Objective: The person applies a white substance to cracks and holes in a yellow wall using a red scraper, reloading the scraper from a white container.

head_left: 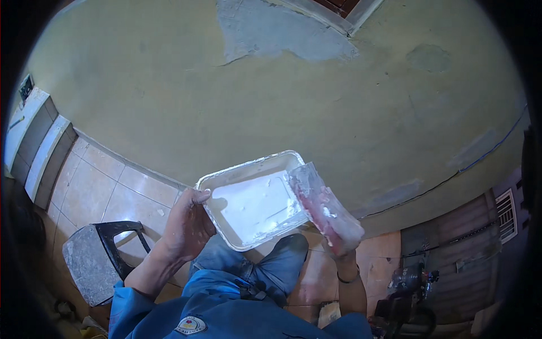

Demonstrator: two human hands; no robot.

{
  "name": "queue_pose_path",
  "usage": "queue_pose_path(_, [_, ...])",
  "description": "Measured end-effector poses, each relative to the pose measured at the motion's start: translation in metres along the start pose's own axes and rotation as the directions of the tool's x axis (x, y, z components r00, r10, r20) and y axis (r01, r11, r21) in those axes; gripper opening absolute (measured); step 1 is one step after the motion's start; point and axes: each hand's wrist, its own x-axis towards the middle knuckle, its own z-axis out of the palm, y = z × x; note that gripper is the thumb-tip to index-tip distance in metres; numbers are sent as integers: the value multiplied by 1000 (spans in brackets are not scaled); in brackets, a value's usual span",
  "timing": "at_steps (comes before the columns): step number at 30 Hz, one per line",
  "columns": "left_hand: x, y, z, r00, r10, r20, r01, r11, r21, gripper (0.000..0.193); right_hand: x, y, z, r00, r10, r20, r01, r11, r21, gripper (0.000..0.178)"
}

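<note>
My left hand (pixel 189 223) grips the left end of a shallow white rectangular tray (pixel 257 242), its thumb over the rim. White paint or filler (pixel 254 209) lies in the tray and smears its inner walls. My right hand (pixel 345 248) is closed on a wide, flat red-and-grey tool (pixel 327 212) smeared with white. Its far end overlaps the tray's right edge. Blur hides whether this is a brush or a scraper, and the tool covers most of my right fingers.
Ahead stands a yellowish wall (pixel 282 107) with a grey unpainted patch (pixel 276 31) near a window frame (pixel 339 17). A worn stool (pixel 93 257) is at the left on the tiled floor (pixel 147 186), near white steps (pixel 42 147). A dark motorcycle-like machine (pixel 406 294) shows at the lower right.
</note>
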Motion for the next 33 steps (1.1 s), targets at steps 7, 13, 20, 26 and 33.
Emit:
queue_pose_path(7, [-5, -3, 0, 998, -55, -9, 56, 998, 38, 63, -22, 30, -27, 971, -44, 237, 78, 988, -136, 40])
queue_pose_path(13, [-4, -10, -2, 991, -75, -108, 83, 994, 73, 58, -54, 76, -96, 941, 47, 336, 89, 921, -378, 32])
queue_pose_path(20, [0, -14, -15, 999, -38, -2, 38, 985, 168, 56, 71, 7, -145, 874, 368, 317, -337, 930, -149, 36])
queue_pose_path(26, [3, -18, -2, 995, -92, 47, 71, 942, 328, 59, 131, -4, -131, 743, 289, 604, -217, 957, -191, 30])
queue_pose_path(33, [8, -27, 11, 991, -89, 100, 46, 926, 374, 59, 147, -11, -104, 660, 239, 713, 15, 944, -331, 26])
